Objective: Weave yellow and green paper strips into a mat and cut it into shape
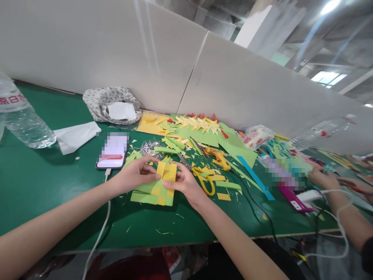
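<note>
Between my two hands is a piece of woven paper strips [157, 190], yellow and light green, with its lower green edge spreading towards me. My left hand [140, 175] pinches its upper left side, the thumb lying on a yellow strip. From the other side my right hand [185, 182] grips the yellow strips with thumb and fingers; some fingertips are hidden behind the paper. Yellow-handled scissors [208, 186] lie just right of my right hand, blades partly hidden. Behind my hands sits a clear bag of small shiny beads or sequins [150, 149].
A yellow glue gun [220, 157] trails a black cord. The charging phone [113, 151] lies left, near a water bottle [25, 116]. Paper scraps and finished yellow stars [198, 124] lie along the partition [163, 58]. At right, another person's hands [323, 181] work beside cables.
</note>
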Available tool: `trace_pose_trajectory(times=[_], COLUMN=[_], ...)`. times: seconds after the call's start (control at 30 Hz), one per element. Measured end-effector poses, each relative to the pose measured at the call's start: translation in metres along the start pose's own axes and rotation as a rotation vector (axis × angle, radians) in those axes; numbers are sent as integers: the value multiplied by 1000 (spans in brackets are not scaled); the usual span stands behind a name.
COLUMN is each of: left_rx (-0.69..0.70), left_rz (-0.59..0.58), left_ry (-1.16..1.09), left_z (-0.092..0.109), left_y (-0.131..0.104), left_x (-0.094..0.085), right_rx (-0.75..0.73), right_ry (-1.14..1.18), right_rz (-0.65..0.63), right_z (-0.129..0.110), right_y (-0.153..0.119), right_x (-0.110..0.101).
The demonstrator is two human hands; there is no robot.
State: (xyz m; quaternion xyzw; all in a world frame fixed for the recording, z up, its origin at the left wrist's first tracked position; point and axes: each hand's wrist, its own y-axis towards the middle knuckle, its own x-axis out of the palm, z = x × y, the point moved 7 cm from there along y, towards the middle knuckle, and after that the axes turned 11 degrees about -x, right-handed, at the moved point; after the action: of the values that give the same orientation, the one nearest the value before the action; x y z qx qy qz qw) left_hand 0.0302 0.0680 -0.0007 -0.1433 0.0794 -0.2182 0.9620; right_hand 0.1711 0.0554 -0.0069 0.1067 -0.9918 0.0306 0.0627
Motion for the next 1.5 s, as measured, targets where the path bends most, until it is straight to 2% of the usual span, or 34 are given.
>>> trace_pose_trajectory(times=[0.1, 0.17, 0.27, 0.37, 0.5, 0.6, 0.73, 0.83, 1.07, 1.2, 1.3, 1.5], left_rx=[54, 100, 149, 113, -23, -56, 36, 87, 185, 206, 239, 287], left_rz=[-38, 25, 179, 279, 201, 188, 275, 296, 272, 214, 200, 228], left_ry=[73, 89, 85, 69, -23, -67, -118, -121, 80, 102, 96, 140], left_z=[3, 6, 13, 14, 7, 4, 6, 8, 10, 7, 7, 11], left_y=[-1, -2, -4, -5, -5, -4, -5, -4, -2, 2, 4, 0], left_x=[6, 2, -9, -16, -10, -10, -21, -25, -19, -17, -18, -21], right_rx=[32, 8, -108, -200, -212, -191, -140, -126, -323, -367, -380, -457], right_ry=[-5, -9, -8, 55, 126, 96, -26, -104, -569, -818, -905, -940], right_rz=[-23, 4, 159, 283, 314, 283, 176, 111, 47, -8, -7, -5], right_z=[3, 1, -8, -14, -13, -12, -12, -13, -30, -37, -41, -53], right_y=[-1, 0, 3, 3, 0, -2, -1, 3, 6, 4, 4, 1], right_x=[3, 0, -13, -21, -19, -15, -10, -11, -22, -22, -22, -17])
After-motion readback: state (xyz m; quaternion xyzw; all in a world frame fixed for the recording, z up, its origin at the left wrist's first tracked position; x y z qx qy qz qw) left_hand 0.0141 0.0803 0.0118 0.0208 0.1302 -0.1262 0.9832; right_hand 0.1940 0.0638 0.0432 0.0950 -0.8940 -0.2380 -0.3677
